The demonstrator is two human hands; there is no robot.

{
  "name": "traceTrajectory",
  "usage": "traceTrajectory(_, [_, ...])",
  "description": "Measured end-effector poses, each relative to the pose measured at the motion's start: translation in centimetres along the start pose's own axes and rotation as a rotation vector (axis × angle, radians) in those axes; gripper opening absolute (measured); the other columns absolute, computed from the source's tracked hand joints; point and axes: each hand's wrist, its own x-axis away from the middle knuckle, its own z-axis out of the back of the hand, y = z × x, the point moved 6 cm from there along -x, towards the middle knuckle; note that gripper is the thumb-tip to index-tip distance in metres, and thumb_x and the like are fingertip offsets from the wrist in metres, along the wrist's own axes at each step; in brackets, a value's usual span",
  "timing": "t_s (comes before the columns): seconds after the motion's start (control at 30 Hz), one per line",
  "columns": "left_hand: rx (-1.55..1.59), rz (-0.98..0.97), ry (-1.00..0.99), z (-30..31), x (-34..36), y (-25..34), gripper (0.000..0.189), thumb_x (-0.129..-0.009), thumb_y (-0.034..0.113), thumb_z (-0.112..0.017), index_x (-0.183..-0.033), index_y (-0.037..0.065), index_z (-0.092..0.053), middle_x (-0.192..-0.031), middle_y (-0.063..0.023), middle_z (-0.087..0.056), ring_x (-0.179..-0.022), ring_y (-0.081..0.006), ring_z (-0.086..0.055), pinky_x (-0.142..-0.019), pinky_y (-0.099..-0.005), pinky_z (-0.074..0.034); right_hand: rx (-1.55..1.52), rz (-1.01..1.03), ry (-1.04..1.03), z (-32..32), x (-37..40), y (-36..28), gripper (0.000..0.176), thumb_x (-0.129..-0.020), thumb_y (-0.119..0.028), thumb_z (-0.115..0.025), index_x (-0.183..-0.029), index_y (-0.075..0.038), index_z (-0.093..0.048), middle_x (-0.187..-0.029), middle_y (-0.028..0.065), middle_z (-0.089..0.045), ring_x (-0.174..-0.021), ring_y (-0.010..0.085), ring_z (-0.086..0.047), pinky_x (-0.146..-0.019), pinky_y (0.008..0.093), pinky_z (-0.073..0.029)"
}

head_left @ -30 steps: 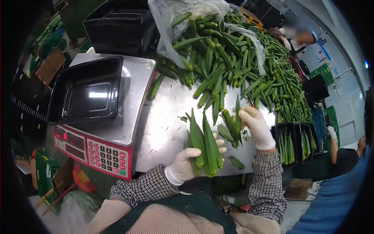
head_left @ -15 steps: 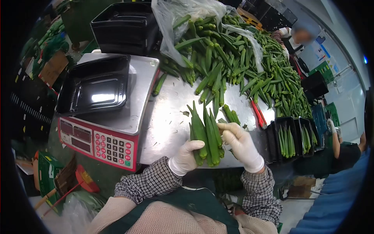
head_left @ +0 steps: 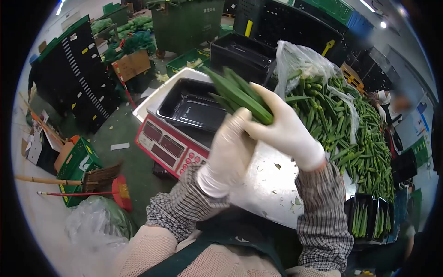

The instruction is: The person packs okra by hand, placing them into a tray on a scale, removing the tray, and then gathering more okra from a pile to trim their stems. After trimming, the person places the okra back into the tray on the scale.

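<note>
Both white-gloved hands are raised in front of the digital scale (head_left: 173,150), closed around one bundle of okra (head_left: 237,94). The pods slant up and to the left, tips toward the scale. My right hand (head_left: 290,127) wraps the right side near the stem ends. Low on the bundle, my left hand (head_left: 230,152) grips it from the near side, its fingers partly hidden. An open black plastic tray (head_left: 191,113) sits on the scale, just beyond the hands and partly covered by them.
A large okra pile (head_left: 364,147) spreads over the table's right side, under a clear plastic bag (head_left: 307,57). Stacked black trays (head_left: 244,53) stand behind the scale. Two okra-filled trays (head_left: 360,221) are at lower right. A co-worker (head_left: 392,108) stands beyond the pile.
The okra bundle has been lifted off the table and carried left toward the tray on the scale. Both hands have risen with it, and the head view has turned left.
</note>
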Motion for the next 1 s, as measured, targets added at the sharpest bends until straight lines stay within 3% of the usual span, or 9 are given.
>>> traceTrajectory(0.17, [-0.006,0.053,0.112,3.9,0.3,4.9,0.055,-0.087,0.027,-0.053,-0.129,0.0,-0.031,-0.128,-0.0138,-0.037,-0.123,-0.0264,-0.033,-0.106,-0.0403,-0.023,-0.294,-0.085,-0.311,-4.3,-7.5,3.6,0.058,-0.079,-0.017,-0.064,-0.128,0.005,-0.042,-0.117,0.0155,-0.056,-0.104,0.0167,-0.054,-0.09,0.0265,-0.043])
traceTrajectory(0.27, [-0.101,0.052,0.176,4.5,0.8,6.2,0.06,-0.086,0.026,-0.055,-0.13,-0.005,-0.028,-0.135,-0.0193,-0.03,-0.131,-0.0308,-0.023,-0.108,-0.0408,-0.02,-0.153,-0.206,-0.342,-4.9,-8.4,5.4,0.045,-0.083,-0.019,-0.061,-0.12,0.005,-0.052,-0.112,0.0143,-0.06,-0.102,0.0168,-0.056,-0.089,0.0266,-0.043])
traceTrajectory(0.37, [-0.132,0.112,0.223,4.0,1.4,6.6,0.063,-0.087,0.027,-0.052,-0.13,-0.009,-0.025,-0.14,-0.0242,-0.023,-0.135,-0.0338,-0.016,-0.109,-0.0416,-0.017,-0.11,-0.022,-0.183,-2.0,-7.3,4.0,0.035,-0.085,-0.02,-0.058,-0.111,0.004,-0.059,-0.108,0.013,-0.063,-0.1,0.0166,-0.057,-0.089,0.0266,-0.043])
traceTrajectory(0.43, [-0.116,0.133,0.146,4.7,1.9,7.2,0.063,-0.088,0.028,-0.05,-0.13,-0.011,-0.024,-0.141,-0.0268,-0.02,-0.135,-0.0353,-0.013,-0.11,-0.0427,-0.016,-0.089,-0.039,-0.044,1.5,-5.4,3.9,0.033,-0.085,-0.019,-0.056,-0.109,0.003,-0.06,-0.106,0.0117,-0.063,-0.099,0.0152,-0.057,-0.088,0.0257,-0.043])
traceTrajectory(0.53, [-0.084,0.111,0.021,2.4,3.8,6.7,0.061,-0.088,0.021,-0.046,-0.134,-0.011,-0.022,-0.14,-0.0285,-0.025,-0.133,-0.0367,-0.024,-0.108,-0.0463,-0.022,-0.021,-0.128,0.153,6.5,-2.2,7.6,0.03,-0.082,-0.019,-0.057,-0.101,0.004,-0.063,-0.093,0.0123,-0.067,-0.086,0.0156,-0.061,-0.079,0.0265,-0.047])
traceTrajectory(0.67, [-0.13,0.411,-0.066,1.5,6.5,-0.9,0.056,-0.085,0.012,-0.05,-0.134,-0.006,-0.031,-0.135,-0.024,-0.038,-0.126,-0.037,-0.038,-0.106,-0.0487,-0.028,0.294,-0.324,0.211,8.0,3.8,17.3,0.027,-0.079,-0.019,-0.059,-0.094,0.002,-0.065,-0.086,0.0156,-0.067,-0.079,0.0231,-0.064,-0.073,0.0302,-0.049])
traceTrajectory(0.73, [-0.167,0.57,-0.095,2.6,8.0,-6.0,0.047,-0.087,0.01,-0.049,-0.13,-0.007,-0.037,-0.13,-0.0224,-0.045,-0.121,-0.0333,-0.045,-0.102,-0.0444,-0.035,0.385,-0.422,0.226,7.9,6.8,19.8,0.025,-0.078,-0.019,-0.058,-0.093,0.0,-0.066,-0.084,0.0168,-0.066,-0.079,0.0273,-0.064,-0.073,0.0323,-0.049])
traceTrajectory(0.9, [-0.12,0.775,0.07,6.5,9.9,-15.4,0.036,-0.091,0.014,-0.046,-0.121,-0.006,-0.047,-0.116,-0.0184,-0.056,-0.104,-0.026,-0.057,-0.092,-0.0363,-0.043,0.536,-0.641,0.279,8.7,11.7,22.5,0.02,-0.079,-0.014,-0.058,-0.091,0.0,-0.065,-0.084,0.0164,-0.066,-0.078,0.0263,-0.064,-0.072,0.0317,-0.049])
traceTrajectory(1.0, [-0.152,0.805,0.056,7.4,10.2,-18.2,0.034,-0.092,0.015,-0.047,-0.118,-0.005,-0.049,-0.111,-0.0174,-0.058,-0.098,-0.0238,-0.059,-0.089,-0.0351,-0.045,0.659,-0.477,0.283,9.3,11.5,21.4,0.016,-0.079,-0.012,-0.057,-0.09,-0.003,-0.065,-0.087,0.016,-0.063,-0.08,0.0303,-0.061,-0.073,0.0347,-0.049])
